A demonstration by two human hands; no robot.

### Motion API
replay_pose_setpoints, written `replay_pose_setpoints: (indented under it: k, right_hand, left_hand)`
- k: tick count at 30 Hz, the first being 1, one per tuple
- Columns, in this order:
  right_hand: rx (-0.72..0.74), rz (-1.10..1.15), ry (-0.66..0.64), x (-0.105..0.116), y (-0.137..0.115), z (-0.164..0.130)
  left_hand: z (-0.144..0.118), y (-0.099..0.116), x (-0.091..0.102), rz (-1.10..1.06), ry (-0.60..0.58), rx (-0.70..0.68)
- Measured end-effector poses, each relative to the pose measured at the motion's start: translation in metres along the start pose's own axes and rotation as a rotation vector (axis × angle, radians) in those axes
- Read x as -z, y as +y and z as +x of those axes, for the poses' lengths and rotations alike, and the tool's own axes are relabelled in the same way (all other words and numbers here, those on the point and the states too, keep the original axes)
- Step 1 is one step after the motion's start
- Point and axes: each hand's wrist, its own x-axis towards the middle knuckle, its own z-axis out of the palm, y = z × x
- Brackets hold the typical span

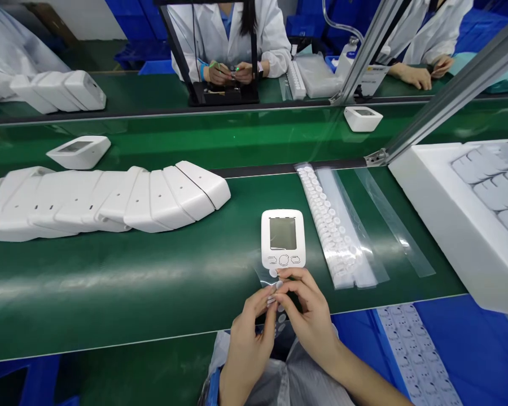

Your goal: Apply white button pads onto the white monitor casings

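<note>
My left hand (252, 327) and my right hand (309, 313) meet at the near edge of the green bench. My left fingers pinch a clear strip of round white stickers (281, 318), which hangs below them and shows partly between the hands. Thumb and fingers of my right hand close on a small round white sticker (279, 285) at the strip. Just beyond my fingertips a white front panel (283, 239) with a grey screen and button outlines lies face up. Another round sticker (273, 273) touches the area by its lower edge.
White device housings (110, 197) form a long row at left. Sheets of round stickers (325, 225) and a clear strip (395, 223) lie at right, beside a white foam tray (444, 225). Across the green conveyor (220, 138), carrying white devices (79, 152), co-workers sit. A metal post (449, 84) slants at right.
</note>
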Motion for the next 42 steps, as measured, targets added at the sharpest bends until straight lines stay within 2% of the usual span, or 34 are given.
replay_pose_setpoints:
  k: [2,4,8,10,12,16,22,29,42]
  right_hand:
    - [0.038,-0.054,0.0,0.003,-0.001,-0.002]
    - [0.077,-0.103,0.014,0.009,-0.001,-0.002]
    - [0.041,-0.227,0.132,0.03,0.006,0.012]
    - [-0.023,-0.276,0.152,0.04,0.012,0.024]
    - [-0.071,-0.279,0.127,0.047,0.018,0.035]
    - [-0.155,-0.231,0.061,0.05,0.021,0.045]
    - [-0.22,-0.176,0.023,0.05,0.018,0.049]
    - [-0.307,-0.229,-0.013,0.049,0.008,0.054]
    - [-0.267,-0.231,0.001,0.045,0.008,0.054]
  left_hand:
    - [0.0,-0.002,-0.001,0.017,-0.023,0.025]
    - [0.001,-0.005,-0.001,0.072,0.019,0.025]
    - [0.012,-0.007,0.006,0.233,0.294,-0.066]
    - [0.026,-0.004,0.009,0.315,0.347,-0.121]
    - [0.042,0.001,0.01,0.397,0.319,-0.115]
    - [0.065,0.014,0.004,0.463,0.221,0.037]
    - [0.07,0.023,-0.015,0.367,0.088,0.036]
    - [0.074,0.02,-0.028,0.389,0.133,0.001]
    - [0.075,0.019,-0.031,0.447,0.182,-0.064]
